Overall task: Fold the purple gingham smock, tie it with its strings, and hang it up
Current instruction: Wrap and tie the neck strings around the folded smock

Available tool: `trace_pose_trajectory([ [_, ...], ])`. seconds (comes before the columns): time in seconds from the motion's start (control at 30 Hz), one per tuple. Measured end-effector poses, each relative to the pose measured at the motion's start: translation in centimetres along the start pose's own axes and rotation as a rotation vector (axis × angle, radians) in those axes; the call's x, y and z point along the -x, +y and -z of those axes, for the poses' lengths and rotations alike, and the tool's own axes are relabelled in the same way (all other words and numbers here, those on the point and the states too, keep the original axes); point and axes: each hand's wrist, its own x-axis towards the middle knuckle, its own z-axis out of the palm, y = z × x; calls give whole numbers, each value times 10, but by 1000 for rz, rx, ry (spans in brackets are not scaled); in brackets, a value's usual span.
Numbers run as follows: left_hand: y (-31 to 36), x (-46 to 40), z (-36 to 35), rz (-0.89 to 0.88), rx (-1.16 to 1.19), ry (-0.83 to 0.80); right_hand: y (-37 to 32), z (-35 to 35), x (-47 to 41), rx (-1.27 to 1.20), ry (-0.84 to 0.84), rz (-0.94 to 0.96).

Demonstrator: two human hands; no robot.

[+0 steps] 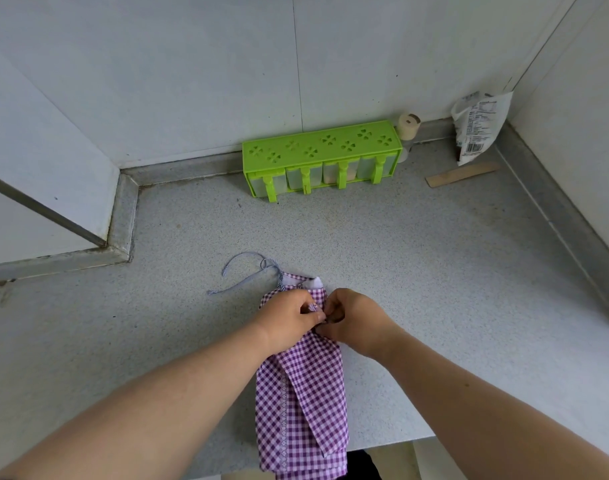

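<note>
The purple gingham smock (pixel 301 400) lies folded into a long narrow strip on the grey countertop (pixel 417 271), its lower end hanging over the front edge. My left hand (pixel 287 318) and my right hand (pixel 356 318) meet over its upper part, fingers pinched together on a string at the middle of the fold. Another striped string (pixel 242 282) loops loose on the counter to the upper left of the smock. The spot under my fingertips is hidden.
A green spice rack (pixel 322 157) with several clear drawers stands against the back wall. Beside it are a small beige roll (pixel 408 126), a crumpled printed packet (pixel 478 126) in the right corner, and a flat wooden stick (pixel 462 174).
</note>
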Motion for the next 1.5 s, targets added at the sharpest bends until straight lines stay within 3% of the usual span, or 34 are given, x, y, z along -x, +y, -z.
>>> trace_pose_trajectory([
  [0.1, 0, -1, -2, 19, 16, -9, 6, -7, 9, 115, 136, 67],
  [0.27, 1, -6, 3, 39, 51, -52, 25, -16, 14, 289, 337, 332],
  [0.43, 2, -7, 4, 40, 1, -85, 25, -9, 22, 320, 167, 448],
  [0.5, 2, -7, 3, 47, 15, -91, 21, -9, 24, 282, 127, 352],
  [0.63, 1, -9, 2, 62, 22, -90, 9, -11, 22, 89, 155, -26],
  [0.83, 1, -9, 0, 50, 44, -100, -2, -6, 17, -132, 53, -294],
  [1.13, -3, -14, -3, 52, 15, -152, -13, 11, 14, -30, -159, -252],
  [1.3, -3, -14, -4, 42, 9, -146, -18, 12, 17, 327, -100, -122],
  [1.5, -2, -14, -4, 57, 30, -145, -8, 19, 18, -111, -245, -230],
])
